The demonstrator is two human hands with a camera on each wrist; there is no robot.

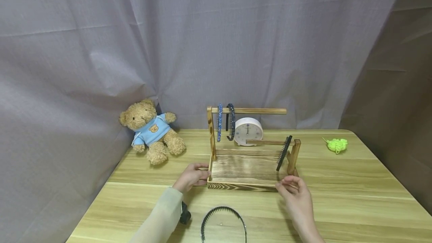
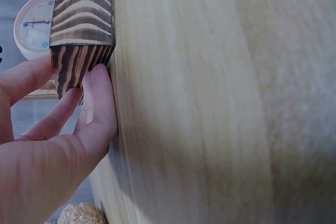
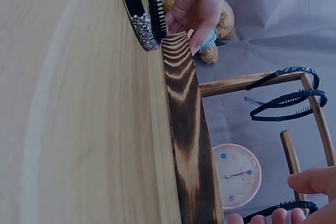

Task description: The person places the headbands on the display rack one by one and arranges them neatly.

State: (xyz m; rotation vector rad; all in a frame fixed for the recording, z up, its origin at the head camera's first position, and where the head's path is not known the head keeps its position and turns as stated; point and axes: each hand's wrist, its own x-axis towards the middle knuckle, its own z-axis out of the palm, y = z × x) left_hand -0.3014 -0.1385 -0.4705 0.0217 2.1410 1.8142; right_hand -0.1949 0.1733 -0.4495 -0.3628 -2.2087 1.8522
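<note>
A wooden rack with a tray base and two raised rods stands between the hands. My left hand holds the tray's left end, fingertips on the end wall and at the rim. At the front right corner, my right hand has its thumb and fingers apart beside the tray. A blue sparkly headband and a dark one hang from the upper rod. Over the lower rod hangs a black headband. Another, black with silver sparkle, lies on the table nearer me.
Behind the rack is a white round clock. A teddy bear in a blue shirt sits at the back left. Bright yellow-green yarn lies at the back right. Grey curtain hangs behind the wooden table.
</note>
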